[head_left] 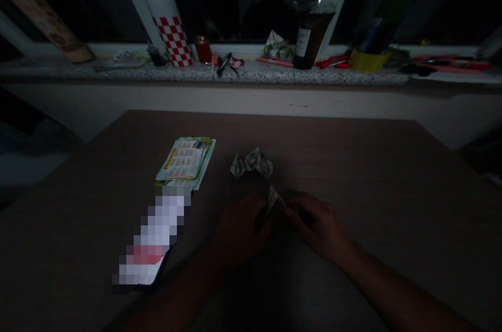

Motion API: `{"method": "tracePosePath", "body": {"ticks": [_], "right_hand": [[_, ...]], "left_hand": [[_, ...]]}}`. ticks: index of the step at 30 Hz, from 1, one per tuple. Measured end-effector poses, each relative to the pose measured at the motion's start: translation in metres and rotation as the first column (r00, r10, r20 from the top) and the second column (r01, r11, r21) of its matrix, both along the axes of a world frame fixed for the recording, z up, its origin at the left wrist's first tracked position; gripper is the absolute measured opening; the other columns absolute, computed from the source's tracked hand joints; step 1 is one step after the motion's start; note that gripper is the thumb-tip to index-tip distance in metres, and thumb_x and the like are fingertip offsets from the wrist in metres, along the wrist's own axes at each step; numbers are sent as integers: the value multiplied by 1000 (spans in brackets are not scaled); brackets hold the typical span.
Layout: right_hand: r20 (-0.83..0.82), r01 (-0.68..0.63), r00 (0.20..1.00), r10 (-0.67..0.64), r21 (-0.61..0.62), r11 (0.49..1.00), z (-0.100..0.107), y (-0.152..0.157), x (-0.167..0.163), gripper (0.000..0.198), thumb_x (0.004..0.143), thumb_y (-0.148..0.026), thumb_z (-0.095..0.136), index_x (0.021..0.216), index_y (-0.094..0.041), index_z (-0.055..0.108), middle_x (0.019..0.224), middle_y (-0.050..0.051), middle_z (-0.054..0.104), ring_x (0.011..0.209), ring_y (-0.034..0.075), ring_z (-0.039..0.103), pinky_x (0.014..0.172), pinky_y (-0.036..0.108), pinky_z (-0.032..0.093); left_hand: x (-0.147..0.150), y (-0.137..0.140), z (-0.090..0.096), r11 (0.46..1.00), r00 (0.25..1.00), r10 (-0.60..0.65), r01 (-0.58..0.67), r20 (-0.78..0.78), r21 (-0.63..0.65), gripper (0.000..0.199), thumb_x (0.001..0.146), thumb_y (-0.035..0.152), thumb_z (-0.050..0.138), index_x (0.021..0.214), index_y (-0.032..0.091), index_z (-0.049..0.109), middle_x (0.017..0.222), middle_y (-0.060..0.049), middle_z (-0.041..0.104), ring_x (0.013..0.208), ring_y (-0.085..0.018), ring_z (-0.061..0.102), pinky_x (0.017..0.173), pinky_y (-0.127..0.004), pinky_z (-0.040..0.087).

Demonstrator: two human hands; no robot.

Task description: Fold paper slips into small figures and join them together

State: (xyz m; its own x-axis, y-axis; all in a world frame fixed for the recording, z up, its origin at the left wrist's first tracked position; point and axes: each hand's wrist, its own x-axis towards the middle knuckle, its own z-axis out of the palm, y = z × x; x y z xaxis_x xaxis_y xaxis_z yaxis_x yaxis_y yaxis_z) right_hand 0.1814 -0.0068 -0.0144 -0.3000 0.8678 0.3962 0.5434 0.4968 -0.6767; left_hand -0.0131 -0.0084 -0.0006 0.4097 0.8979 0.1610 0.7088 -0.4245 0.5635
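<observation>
Between my hands is a small folded paper piece with printed lines, its pointed tip upward. My left hand pinches its left side; in the dim light part of the fingers is lost in shadow. On the opposite edge, my right hand has thumb and fingertips closed. Just beyond, several folded paper pieces of the same print lie close together on the table, one of them, a pointed paper piece, at the left.
Left of my hands lies a stack of printed calendar cards, with a blurred-out lit phone below it. The windowsill holds a white bottle with red checks, a dark cup, a green bottle and small clutter.
</observation>
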Motion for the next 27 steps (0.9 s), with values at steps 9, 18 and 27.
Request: {"method": "tracePosePath", "body": {"ticks": [9, 18, 27], "right_hand": [[45, -122, 992, 121, 5, 993, 2, -3, -3, 8, 87, -23, 52, 88, -20, 60, 74, 3, 65, 69, 17, 58, 66, 30, 44], [44, -267, 963, 266, 30, 963, 7, -6, -5, 14, 89, -17, 43, 89, -17, 57, 76, 5, 62, 70, 17, 54, 70, 33, 41], [-243, 101, 961, -132, -133, 986, 1, -3, 3, 12, 87, -25, 53, 85, -18, 62, 68, 2, 62, 62, 14, 57, 58, 25, 44]], "left_hand": [[7, -5, 3, 994, 985, -85, 93, -147, 52, 14, 83, 26, 50, 93, 18, 55, 88, -7, 61, 79, -21, 56, 66, -31, 40], [8, -7, 4, 988, 987, -110, 122, -120, 99, 15, 83, 30, 51, 88, 16, 56, 84, -6, 60, 76, -19, 55, 66, -30, 40], [-5, 1, 5, 964, 959, 55, 23, 279, -266, 29, 90, 37, 45, 88, 14, 63, 71, -1, 59, 65, -13, 52, 60, -24, 37]]}}
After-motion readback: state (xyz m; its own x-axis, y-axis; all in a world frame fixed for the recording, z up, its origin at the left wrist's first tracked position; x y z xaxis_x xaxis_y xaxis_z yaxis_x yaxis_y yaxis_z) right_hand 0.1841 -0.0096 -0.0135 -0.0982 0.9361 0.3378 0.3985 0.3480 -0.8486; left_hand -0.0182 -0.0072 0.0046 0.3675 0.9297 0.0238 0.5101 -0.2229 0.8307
